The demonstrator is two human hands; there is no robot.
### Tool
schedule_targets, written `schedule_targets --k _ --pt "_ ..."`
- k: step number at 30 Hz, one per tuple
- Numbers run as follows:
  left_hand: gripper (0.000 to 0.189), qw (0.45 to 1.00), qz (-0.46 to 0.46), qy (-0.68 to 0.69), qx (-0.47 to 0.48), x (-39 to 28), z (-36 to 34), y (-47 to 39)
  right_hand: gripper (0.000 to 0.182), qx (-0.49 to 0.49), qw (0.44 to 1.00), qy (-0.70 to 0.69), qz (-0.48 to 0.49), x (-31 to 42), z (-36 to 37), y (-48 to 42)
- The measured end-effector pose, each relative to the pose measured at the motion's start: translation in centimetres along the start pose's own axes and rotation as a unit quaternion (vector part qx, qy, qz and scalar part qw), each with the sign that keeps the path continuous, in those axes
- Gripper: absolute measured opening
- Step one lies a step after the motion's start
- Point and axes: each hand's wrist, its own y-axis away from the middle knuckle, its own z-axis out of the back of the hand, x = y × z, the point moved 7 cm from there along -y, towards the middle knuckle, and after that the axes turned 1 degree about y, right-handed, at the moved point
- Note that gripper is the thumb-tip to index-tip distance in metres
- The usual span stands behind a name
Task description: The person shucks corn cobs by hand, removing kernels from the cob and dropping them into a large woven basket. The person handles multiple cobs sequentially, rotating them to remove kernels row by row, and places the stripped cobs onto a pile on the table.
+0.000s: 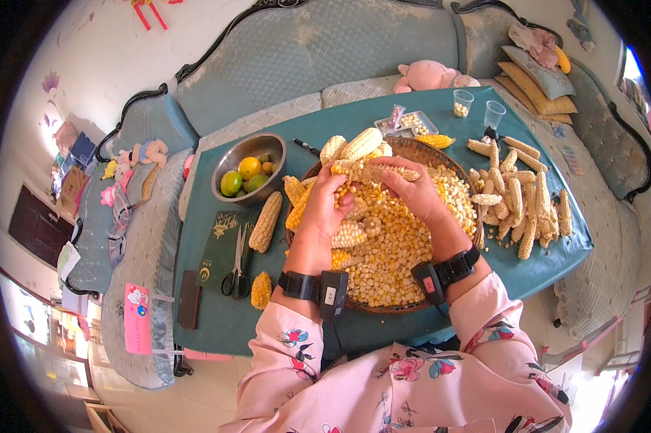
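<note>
Over a round woven basket of loose corn kernels, both hands are raised at its far half. My left hand grips a partly shelled corn cob that still bears yellow kernels. My right hand is closed around a bare-looking cob, its end pointing right. The two cobs meet between the hands; their exact contact is partly hidden by the fingers. Whole ears, among them a pale ear, lie at the basket's far edge, and more lie at its left side under and beside my left hand.
Stripped cobs are piled right of the basket. To the left stand a steel bowl of citrus fruit, scissors on a dark green book, and separate ears. Plastic cups and a tray stand at the back.
</note>
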Motion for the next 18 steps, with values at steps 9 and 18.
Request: schedule_targets --k 9,18 --pt "0.029 0.998 -0.044 -0.032 -0.007 -0.1 0.6 -0.5 0.023 -0.013 0.997 -0.052 -0.054 -0.2 -0.4 0.2" --pt "0.022 0.997 -0.062 -0.029 0.039 -0.7 -0.9 0.5 0.026 -0.026 0.973 -0.202 -0.106 -2.2 0.4 -0.4"
